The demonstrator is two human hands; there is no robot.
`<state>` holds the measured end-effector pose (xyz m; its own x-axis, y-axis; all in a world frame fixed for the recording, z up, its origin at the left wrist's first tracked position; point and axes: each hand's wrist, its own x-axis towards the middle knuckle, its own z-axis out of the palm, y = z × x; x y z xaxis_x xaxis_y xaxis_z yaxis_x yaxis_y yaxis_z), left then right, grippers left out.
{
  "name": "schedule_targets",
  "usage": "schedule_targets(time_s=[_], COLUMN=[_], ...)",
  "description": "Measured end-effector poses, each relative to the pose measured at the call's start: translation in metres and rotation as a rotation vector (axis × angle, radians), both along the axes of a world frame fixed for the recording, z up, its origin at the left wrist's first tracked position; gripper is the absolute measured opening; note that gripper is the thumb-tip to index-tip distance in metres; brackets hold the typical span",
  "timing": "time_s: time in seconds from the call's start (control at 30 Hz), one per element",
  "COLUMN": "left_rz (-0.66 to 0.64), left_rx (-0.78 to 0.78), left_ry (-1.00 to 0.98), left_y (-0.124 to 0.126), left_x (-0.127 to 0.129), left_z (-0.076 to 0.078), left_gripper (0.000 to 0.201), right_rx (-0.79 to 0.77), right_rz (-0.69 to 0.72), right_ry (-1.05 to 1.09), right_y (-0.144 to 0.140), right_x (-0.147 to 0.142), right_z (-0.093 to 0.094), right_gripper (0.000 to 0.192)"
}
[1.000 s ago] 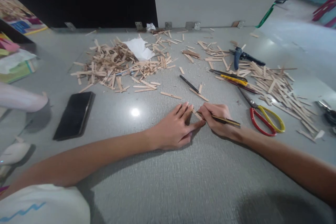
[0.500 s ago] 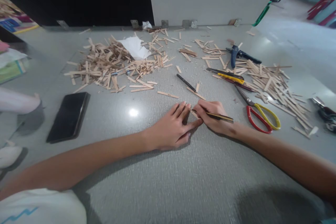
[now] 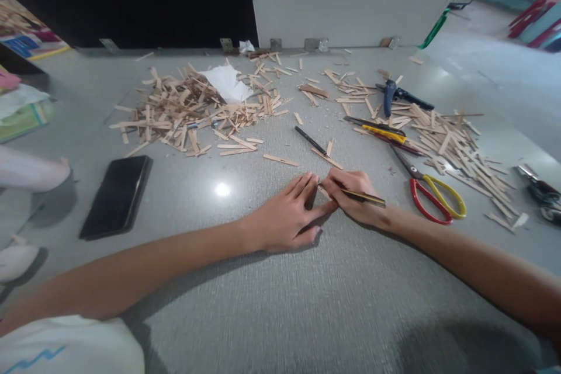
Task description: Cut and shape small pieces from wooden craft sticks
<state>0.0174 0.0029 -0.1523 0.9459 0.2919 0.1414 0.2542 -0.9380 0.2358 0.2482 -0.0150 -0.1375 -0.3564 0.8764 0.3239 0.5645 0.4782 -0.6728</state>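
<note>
Your left hand (image 3: pixel 287 216) lies flat on the grey table (image 3: pixel 280 304), fingers spread and pressing a small wooden stick (image 3: pixel 325 193) down, only a sliver of which shows between the two hands. Your right hand (image 3: pixel 355 198) is closed in a writing grip round a dark, yellow-banded pencil (image 3: pixel 366 197), its tip set on that stick just beside the left fingertips. Compared with half a second and one second ago, both hands and the stick sit in nearly the same place relative to the red-and-yellow scissors (image 3: pixel 432 193) to their right; only the view has drifted slightly, so the marking looks to be still under way, not finished. Beyond the scissors lie a yellow utility knife (image 3: pixel 385 128) and blue pliers (image 3: pixel 390 96) among loose sticks; farther left of the scissors, past your hands, lie a black pen (image 3: pixel 310 140), a heap of cut sticks (image 3: pixel 188 111) and a black phone (image 3: pixel 117 194).
</note>
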Motion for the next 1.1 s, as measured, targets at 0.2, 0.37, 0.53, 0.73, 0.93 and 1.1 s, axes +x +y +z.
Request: schedule_targets(time_s=[0.2,0.37,0.53,0.73,0.93,1.1], left_rz=[-0.002,0.006,0.016,0.043,0.069,0.088], left_rx=[-0.014,-0.044,-0.042,-0.061,-0.04,-0.018], left_ry=[-0.003,-0.003,0.018,0.045,0.057,0.067], left_y=[0.0,0.001,0.001,-0.001,-0.002,-0.003], left_x=[0.0,0.0,0.0,0.003,0.004,0.005], left_z=[-0.001,-0.001,0.001,0.004,0.007,0.011], left_gripper=[0.066,0.069,0.064,0.064,0.058,0.055], right_rx=[-0.029,-0.012,0.001,-0.011,0.015,0.03], right_rz=[-0.018,0.002,0.0,0.007,0.049,0.078], right_ry=[0.012,0.023,0.008,-0.008,-0.033,-0.067], right_y=[0.001,0.0,0.0,0.003,0.001,-0.002], right_x=[0.0,-0.001,-0.001,0.001,0.004,0.006], right_z=[-0.001,0.0,0.001,0.001,0.001,0.003], right_gripper=[0.042,0.039,0.039,0.041,0.041,0.038])
